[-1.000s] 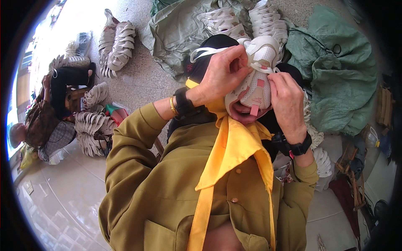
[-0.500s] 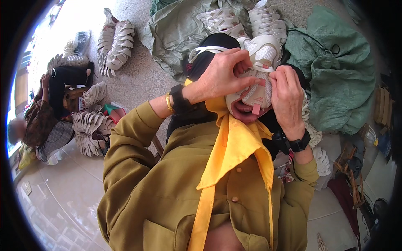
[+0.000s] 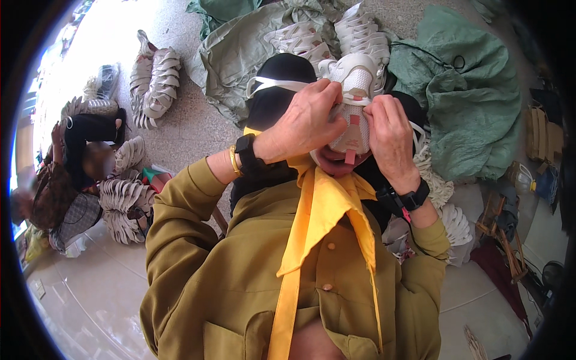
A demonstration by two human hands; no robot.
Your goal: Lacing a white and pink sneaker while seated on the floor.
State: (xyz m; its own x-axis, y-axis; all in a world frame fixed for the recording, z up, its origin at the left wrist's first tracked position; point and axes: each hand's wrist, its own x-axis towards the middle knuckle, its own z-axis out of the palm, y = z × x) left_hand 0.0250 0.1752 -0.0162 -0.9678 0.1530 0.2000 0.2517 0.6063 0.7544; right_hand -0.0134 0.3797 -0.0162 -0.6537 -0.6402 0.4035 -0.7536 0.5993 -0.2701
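Observation:
A white sneaker (image 3: pixel 358 67) with a mesh toe lies on my lap, its opening toward me. Its pale tongue (image 3: pixel 350 137) shows pink tabs between my hands. My left hand (image 3: pixel 305 119) is closed in a pinch at the left eyelet edge; a white shoelace (image 3: pixel 277 84) trails from it over my black-clad knee. On the opposite edge my right hand (image 3: pixel 393 135) pinches the lace's other side, and a loose end hangs by that wrist. A short stretch of lace crosses the shoe near the toe. The fingertips partly hide the lace.
Stacked white shoe uppers (image 3: pixel 161 81) lie on the floor at left, with more (image 3: pixel 363 37) beyond the sneaker. A green sack (image 3: pixel 474 102) spreads at right. Another person (image 3: pixel 57 174) sits at far left beside more uppers (image 3: pixel 123 204). A wooden stool (image 3: pixel 501 228) stands at right.
My left hand has drawn away leftward from the tongue, baring more of it. My right hand stays at its edge. The whole view has shifted a little.

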